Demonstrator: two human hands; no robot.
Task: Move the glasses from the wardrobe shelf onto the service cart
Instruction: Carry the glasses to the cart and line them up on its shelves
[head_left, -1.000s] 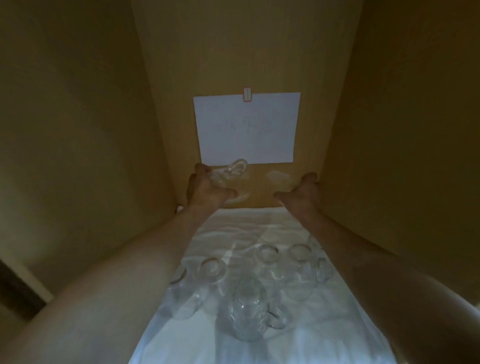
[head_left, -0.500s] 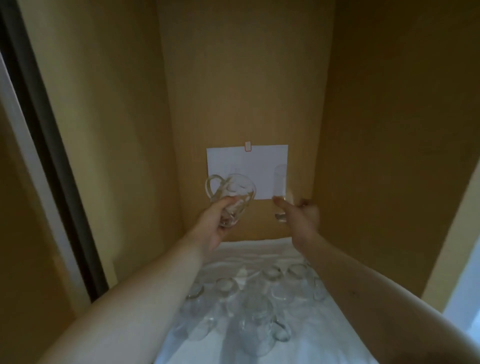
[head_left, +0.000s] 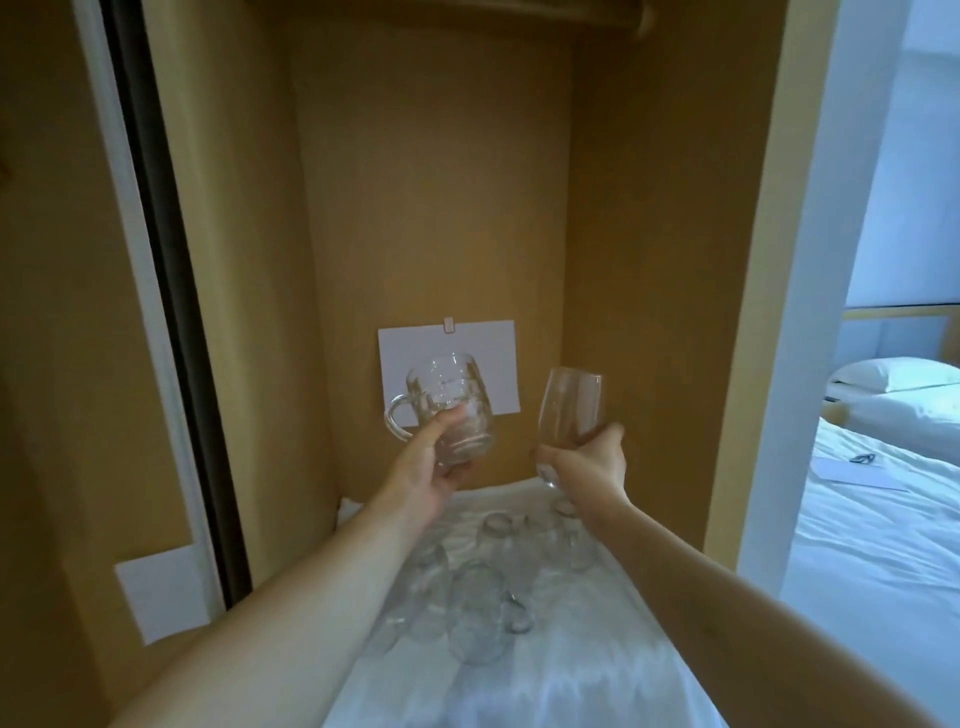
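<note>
The mug (head_left: 451, 410) in the left hand (head_left: 423, 475) is clear, dimpled glass, glossy; the wine glass (head_left: 569, 413) in the right hand (head_left: 589, 462) is thin, smooth clear glass; the glasses (head_left: 480, 587) on the near shelf are the same shiny glass; the cloth (head_left: 561, 670) under them is white, creased fabric with a slight sheen; the wardrobe wall (head_left: 436, 208) is matt, smooth tan wood; the far sheet (head_left: 493, 358) is plain white paper.

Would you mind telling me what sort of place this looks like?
Probably a hotel room: an open wooden wardrobe with clear glasses on a white cloth, and beside it a bed made up in white linen with a pillow.
</note>
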